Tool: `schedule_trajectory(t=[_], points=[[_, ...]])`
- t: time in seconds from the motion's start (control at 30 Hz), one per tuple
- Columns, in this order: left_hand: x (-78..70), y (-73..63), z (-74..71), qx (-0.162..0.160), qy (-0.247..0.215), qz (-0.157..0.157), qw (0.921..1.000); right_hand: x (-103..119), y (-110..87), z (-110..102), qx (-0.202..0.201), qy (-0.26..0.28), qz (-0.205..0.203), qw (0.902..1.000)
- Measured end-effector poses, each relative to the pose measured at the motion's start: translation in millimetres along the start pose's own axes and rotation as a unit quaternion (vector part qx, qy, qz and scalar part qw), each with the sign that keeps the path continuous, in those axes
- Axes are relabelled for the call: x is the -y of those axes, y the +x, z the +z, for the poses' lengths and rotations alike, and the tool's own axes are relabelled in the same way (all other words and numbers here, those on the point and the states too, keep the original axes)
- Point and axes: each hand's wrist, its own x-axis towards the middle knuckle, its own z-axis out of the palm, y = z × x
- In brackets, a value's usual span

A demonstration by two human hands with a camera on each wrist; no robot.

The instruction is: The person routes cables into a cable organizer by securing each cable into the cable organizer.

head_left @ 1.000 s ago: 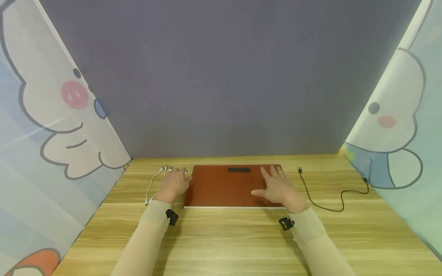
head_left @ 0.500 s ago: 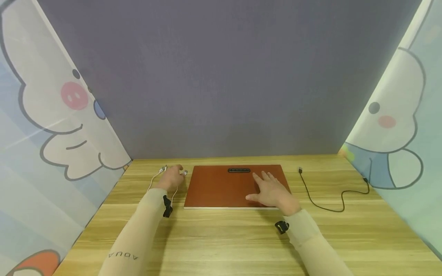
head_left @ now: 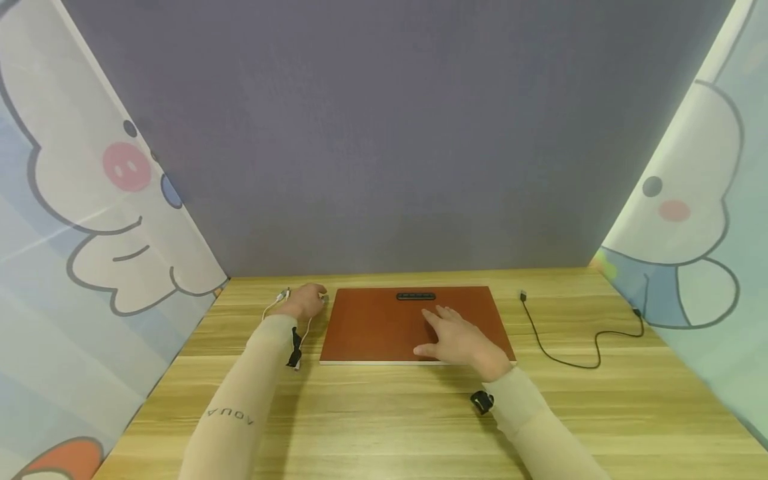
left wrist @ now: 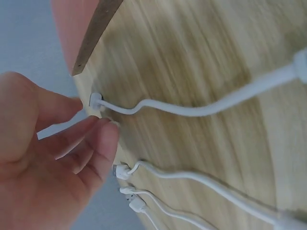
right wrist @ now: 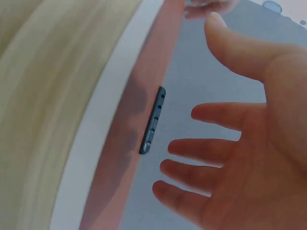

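Our left hand (left wrist: 53,182) grips nothing; its thumb and fingers stand parted beside the plug (left wrist: 95,101) of a wavy white cable (left wrist: 187,111), near the back edge of the desk (head_left: 384,417). Our right hand (head_left: 461,340) spreads above the red board (head_left: 372,327). Grey wall (head_left: 384,133) adjoins pale woodgrain.

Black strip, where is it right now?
Head view: the strip sits on the red board, centred near its far edge, beyond the right hand and right of the left hand.
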Motion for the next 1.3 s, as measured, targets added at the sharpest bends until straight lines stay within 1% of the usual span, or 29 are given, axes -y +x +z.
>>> schedule_trajectory(t=[0.17,0.27,0.37,0.43,0.5,0.6,0.7,0.87,1.0,1.13,1.3], points=[[-2.3,4.4,3.5,0.021,0.01,-0.013,0.9996,4,3.5,8,0.002,0.008,-0.024,0.9997],[-4.3,6.1,5.7,0.024,0.052,-0.021,0.9982,5,5.5,12,-0.004,-0.006,-0.039,0.9992],[-7.2,6.8,7.3,0.021,0.097,-0.031,0.9946,7,6.7,14,-0.013,-0.021,-0.062,0.9978],[-9.2,7.3,7.6,0.017,0.115,-0.035,0.9926,9,7.7,14,-0.017,-0.034,-0.076,0.9963],[-10.1,7.8,7.6,0.011,0.12,-0.038,0.992,11,8.5,15,-0.02,-0.043,-0.087,0.9951],[-9.0,9.2,6.7,0.007,0.117,-0.037,0.9924,13,10.0,16,-0.026,-0.073,-0.097,0.9923],[-5.5,10.5,5.0,0.009,0.103,-0.04,0.9938,15,11.6,16,-0.032,-0.103,-0.104,0.9887],[-1.2,10.0,2.0,0.012,0.066,-0.038,0.997,16,13.2,15,-0.032,-0.117,-0.106,0.9869],[2.1,8.3,3.6,-0.007,0.04,-0.027,0.9988,16,13.5,14,-0.029,-0.123,-0.106,0.9863],[6.0,5.2,4.8,-0.028,0.015,-0.01,0.9994,17,15.0,14,-0.031,-0.139,-0.113,0.9834],[7.6,0.3,2.1,-0.034,-0.021,-0.005,0.9992,16,17.3,16,-0.035,-0.142,-0.121,0.9818]])
